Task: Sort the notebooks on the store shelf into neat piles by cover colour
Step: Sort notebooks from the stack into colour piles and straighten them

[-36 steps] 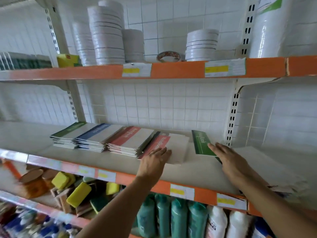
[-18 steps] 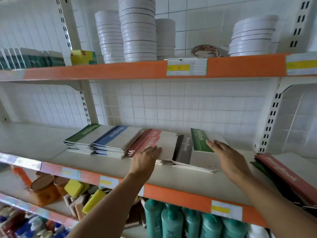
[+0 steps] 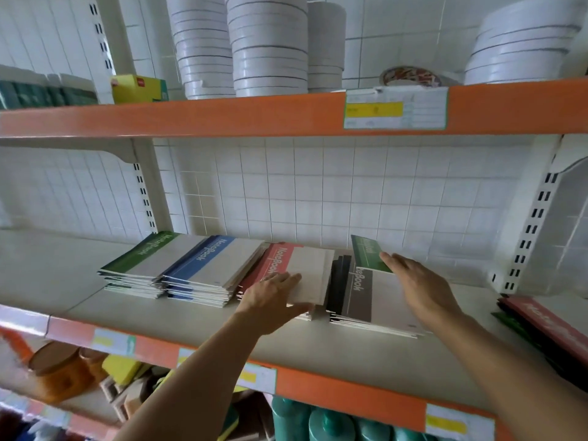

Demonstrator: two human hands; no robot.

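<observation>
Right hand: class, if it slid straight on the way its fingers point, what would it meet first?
Probably the green notebook at the tips of the right hand, tilted up over the grey pile; depth beyond is unclear.

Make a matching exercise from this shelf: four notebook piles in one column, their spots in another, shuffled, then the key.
Column 1
1. green pile
2. blue pile
3. red pile
4. grey pile

Column 2
A. under the left hand
B. far left of the row
C. beneath the right hand, with a green notebook on top
D. second from left

Pairs: 1-B, 2-D, 3-A, 4-C
</observation>
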